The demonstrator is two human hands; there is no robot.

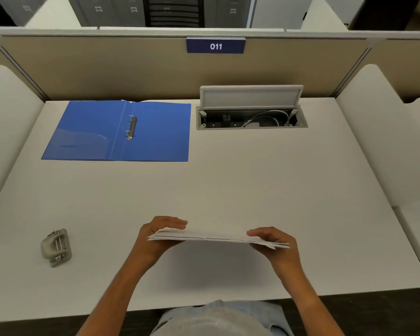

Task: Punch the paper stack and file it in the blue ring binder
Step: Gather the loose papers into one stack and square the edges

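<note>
A thin stack of white paper (216,236) is held nearly flat above the white desk (252,180), close to its front edge. My left hand (159,235) grips the stack's left end and my right hand (273,241) grips its right end. The sheets are slightly uneven at both ends. The blue ring binder (155,137) lies open and flat at the back left, its metal rings (131,128) in the spine looking closed. A grey hole punch (56,247) sits on the desk at the front left, apart from both hands.
An open cable tray (251,118) with its lid raised is set into the desk at the back right, with cables inside. A beige partition (131,69) with a "011" sign runs along the back. White side panels flank the desk.
</note>
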